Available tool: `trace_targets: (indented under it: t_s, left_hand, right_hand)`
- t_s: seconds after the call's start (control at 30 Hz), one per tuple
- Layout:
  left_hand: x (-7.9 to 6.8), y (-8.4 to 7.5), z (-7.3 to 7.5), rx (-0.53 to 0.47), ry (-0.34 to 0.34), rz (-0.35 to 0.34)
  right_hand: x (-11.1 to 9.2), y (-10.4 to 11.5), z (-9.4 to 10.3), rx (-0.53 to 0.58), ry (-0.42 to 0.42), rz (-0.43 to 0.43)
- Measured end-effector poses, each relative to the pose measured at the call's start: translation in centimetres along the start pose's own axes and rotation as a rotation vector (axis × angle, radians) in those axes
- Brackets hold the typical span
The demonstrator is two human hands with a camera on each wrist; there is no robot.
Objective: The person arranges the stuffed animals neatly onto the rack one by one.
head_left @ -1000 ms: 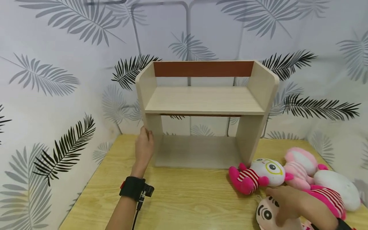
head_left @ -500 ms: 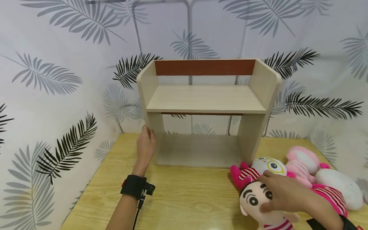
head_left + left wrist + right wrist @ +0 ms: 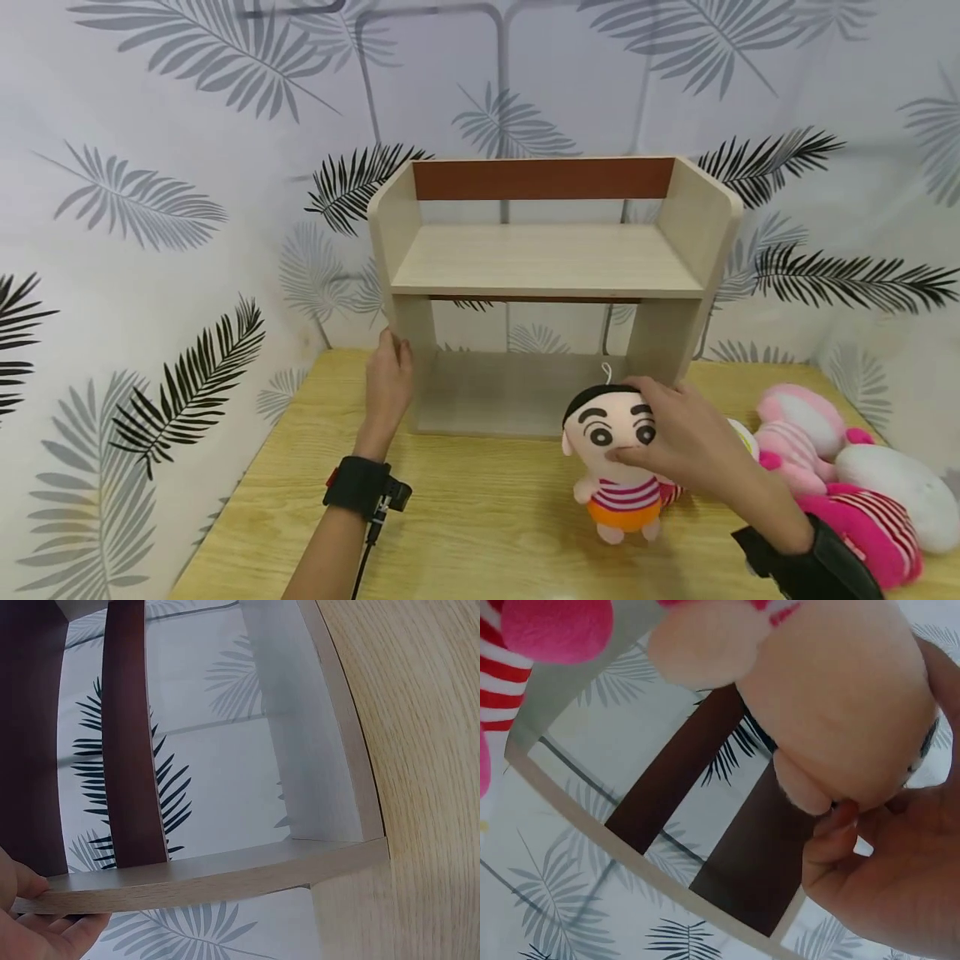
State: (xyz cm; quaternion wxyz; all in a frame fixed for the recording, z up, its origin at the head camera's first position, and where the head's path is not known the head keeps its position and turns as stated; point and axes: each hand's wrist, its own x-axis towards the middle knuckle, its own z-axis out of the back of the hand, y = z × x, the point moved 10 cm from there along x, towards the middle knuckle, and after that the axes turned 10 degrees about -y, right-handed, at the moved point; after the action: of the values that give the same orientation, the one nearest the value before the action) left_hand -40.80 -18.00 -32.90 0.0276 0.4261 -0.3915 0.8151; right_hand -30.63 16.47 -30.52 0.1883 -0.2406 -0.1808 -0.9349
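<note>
A plush boy doll point(image 3: 621, 500) with black hair, a striped shirt and orange shorts hangs upright in front of the shelf's lower right. My right hand point(image 3: 693, 437) grips it by the side of the head, thumb across the face; the right wrist view shows the doll's head point(image 3: 840, 705) close up. A two-tier wooden shelf point(image 3: 547, 258) stands at the table's back. My left hand point(image 3: 388, 383) holds its left side panel; in the left wrist view the thumb and fingers point(image 3: 64, 934) pinch the panel's edge point(image 3: 202, 889).
Several pink and white plush toys lie at the right: a pink one point(image 3: 798, 433), a white-headed one point(image 3: 900, 500) in a striped outfit, and one partly hidden behind my right hand. Patterned fabric point(image 3: 150, 292) hangs behind and beside the wooden table point(image 3: 465, 517).
My right hand has lifted the boy doll from the lower right and carried it left and up toward the shelf. My left hand stays on the shelf's side panel.
</note>
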Motion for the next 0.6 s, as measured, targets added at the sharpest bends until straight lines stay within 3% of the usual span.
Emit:
trace_targets:
  t_s: [0.2,0.43,0.6]
  left_hand:
    - [0.1,-0.1,0.0,-0.003,-0.014,-0.012]
    - [0.3,0.1,-0.3,0.008,0.000,0.001]
    - [0.1,0.3,-0.2,0.020,-0.008,0.016]
  right_hand:
    - [1.8,-0.1,-0.9,-0.008,-0.097,-0.018]
    - [4.3,0.7,-3.4,0.066,-0.071,-0.043]
    - [6.6,2.6,-5.2,0.106,-0.078,0.001]
